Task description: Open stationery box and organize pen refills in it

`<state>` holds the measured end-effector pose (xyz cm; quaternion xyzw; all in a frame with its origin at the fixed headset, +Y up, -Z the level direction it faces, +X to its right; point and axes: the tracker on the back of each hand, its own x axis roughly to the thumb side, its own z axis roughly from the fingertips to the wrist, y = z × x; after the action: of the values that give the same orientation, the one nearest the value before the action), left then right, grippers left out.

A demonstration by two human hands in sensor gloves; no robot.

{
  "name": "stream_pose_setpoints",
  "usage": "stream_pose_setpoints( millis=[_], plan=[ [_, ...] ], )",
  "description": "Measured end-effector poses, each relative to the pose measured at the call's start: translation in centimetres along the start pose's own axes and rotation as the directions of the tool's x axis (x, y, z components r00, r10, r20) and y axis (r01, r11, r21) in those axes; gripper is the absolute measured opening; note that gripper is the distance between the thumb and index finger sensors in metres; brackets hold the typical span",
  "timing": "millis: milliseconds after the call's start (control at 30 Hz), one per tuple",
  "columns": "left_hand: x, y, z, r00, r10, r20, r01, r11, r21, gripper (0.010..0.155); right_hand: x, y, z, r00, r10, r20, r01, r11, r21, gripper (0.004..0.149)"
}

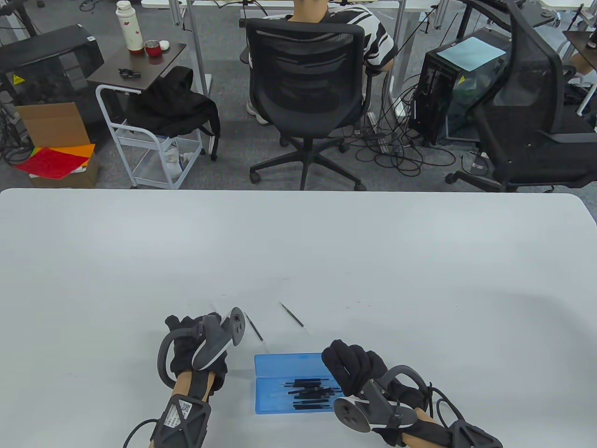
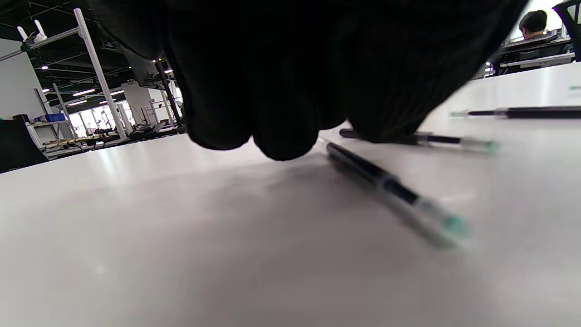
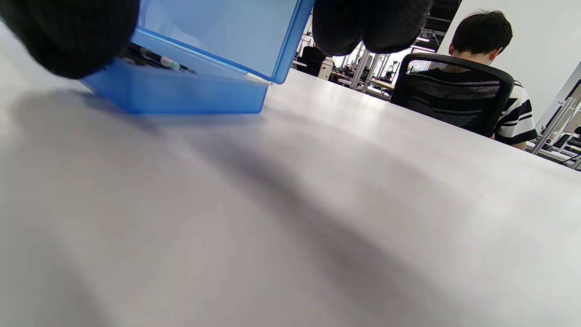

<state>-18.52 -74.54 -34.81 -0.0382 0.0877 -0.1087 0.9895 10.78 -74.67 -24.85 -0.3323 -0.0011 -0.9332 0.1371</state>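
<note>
The blue stationery box [image 1: 275,396] lies open near the table's front edge, its lid [image 1: 287,366] folded back on the far side. Several black pen refills [image 1: 310,392] lie in its base. My right hand [image 1: 350,368] grips the box's right end; in the right wrist view, fingers [image 3: 372,22] curl at the lid's edge [image 3: 290,45]. Left of the box, my left hand [image 1: 179,326] has its fingertips [image 2: 281,136] bunched on the end of a loose refill [image 2: 390,190] lying flat. Two more refills [image 1: 255,328] [image 1: 292,315] lie beyond the box.
The white table [image 1: 298,252] stretches wide beyond the hands. Past its far edge a person sits in a black mesh office chair [image 1: 305,88], with a computer tower [image 1: 447,93], cables and a small cart [image 1: 149,140] on the floor.
</note>
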Motion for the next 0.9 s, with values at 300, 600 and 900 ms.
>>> stream_pose_setpoints(
  millis=[300,600,900],
  plan=[
    [-0.05,-0.21,-0.22,1.000,0.016,-0.023,-0.016,1.000,0.002,0.050,-0.01,0.01,0.01,1.000,-0.001,0.001,0.001,1.000,0.000,0.118],
    [-0.56,-0.29,-0.74,0.991,0.084,-0.108,-0.085,0.996,-0.006,0.050,-0.01,0.00,0.01,1.000,0.001,0.000,-0.001,1.000,0.000,0.118],
    [-0.90,-0.27,-0.91,0.982,0.100,-0.162,-0.103,0.995,-0.012,0.054,0.00,0.00,0.01,1.000,0.002,0.000,-0.002,1.000,0.000,0.118]
  ],
)
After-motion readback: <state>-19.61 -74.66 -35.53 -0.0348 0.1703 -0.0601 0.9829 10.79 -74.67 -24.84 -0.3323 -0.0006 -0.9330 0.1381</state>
